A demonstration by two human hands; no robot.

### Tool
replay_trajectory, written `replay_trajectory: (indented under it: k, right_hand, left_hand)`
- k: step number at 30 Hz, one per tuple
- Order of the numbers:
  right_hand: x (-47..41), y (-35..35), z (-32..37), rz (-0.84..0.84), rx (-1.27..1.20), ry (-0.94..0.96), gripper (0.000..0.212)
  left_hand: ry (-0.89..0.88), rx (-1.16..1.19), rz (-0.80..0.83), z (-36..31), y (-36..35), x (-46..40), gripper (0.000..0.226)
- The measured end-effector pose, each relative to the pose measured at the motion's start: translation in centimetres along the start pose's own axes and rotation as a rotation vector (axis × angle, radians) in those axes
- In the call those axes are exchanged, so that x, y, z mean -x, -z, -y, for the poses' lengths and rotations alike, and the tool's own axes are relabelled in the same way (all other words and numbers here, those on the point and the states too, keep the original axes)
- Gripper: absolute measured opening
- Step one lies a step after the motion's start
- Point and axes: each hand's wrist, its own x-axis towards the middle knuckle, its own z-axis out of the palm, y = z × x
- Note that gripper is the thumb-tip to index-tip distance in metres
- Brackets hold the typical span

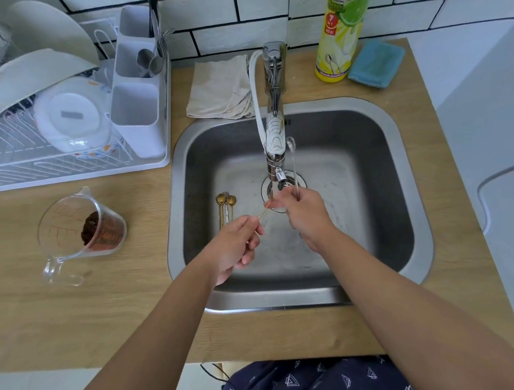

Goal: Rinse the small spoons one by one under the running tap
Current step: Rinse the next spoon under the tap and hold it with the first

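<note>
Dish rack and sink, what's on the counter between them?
Nothing; the head view shows only bare wooden counter between the dish rack and the sink rim.

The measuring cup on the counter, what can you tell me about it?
The measuring cup is clear, glass or plastic by its look, with a pouring spout at its far rim and a loop handle toward the person. Faint raised markings show on its wall. It stands on the wooden counter, left of the sink and in front of the dish rack. A dark brown, crumbly lump sits inside. Neither of the hands touches it.
</note>
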Motion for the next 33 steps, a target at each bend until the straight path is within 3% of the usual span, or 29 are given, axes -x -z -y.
replay_trajectory:
  k: [4,13,16,20,23,28,33]
  right_hand:
    - [0.3,-0.6,0.0,0.004,0.078,0.045,0.020]
    - [0.1,-0.1,-0.2,-0.013,0.011,0.063,0.016]
    - [0.1,0.0,0.1,-0.058,-0.004,0.049,0.027]
    - [0.0,0.5,0.1,0.074,-0.100,-0.100,0.041]
    - [0.3,0.6,0.2,0.156,-0.101,-0.129,0.031]
    - [-1.0,1.9,2.0,-0.099,-0.293,-0.108,0.023]
    - [-0.5,2.5,2.1,-0.061,-0.362,-0.077,0.024]
  left_hand:
    - [-0.032,0.049,0.002,-0.1,-0.2,0.0,0.032]
    - [-0.054,0.060,0.065,-0.2,-0.6,-0.2,0.030]
    - [-0.052,0.073,0.091,-0.2,-0.9,-0.3,0.029]
    - [-0.066,0.141,0.107,-0.3,-0.9,-0.8,0.030]
    - [-0.068,0.133,0.095,-0.5,-1.3,-1.5,0.030]
    - [-0.109,0.128,0.010,-0.9,-1.7,-2.8,0.026]
    - [-0.151,0.098,-0.097,-2.4,-3.9,-4.6,0.024]
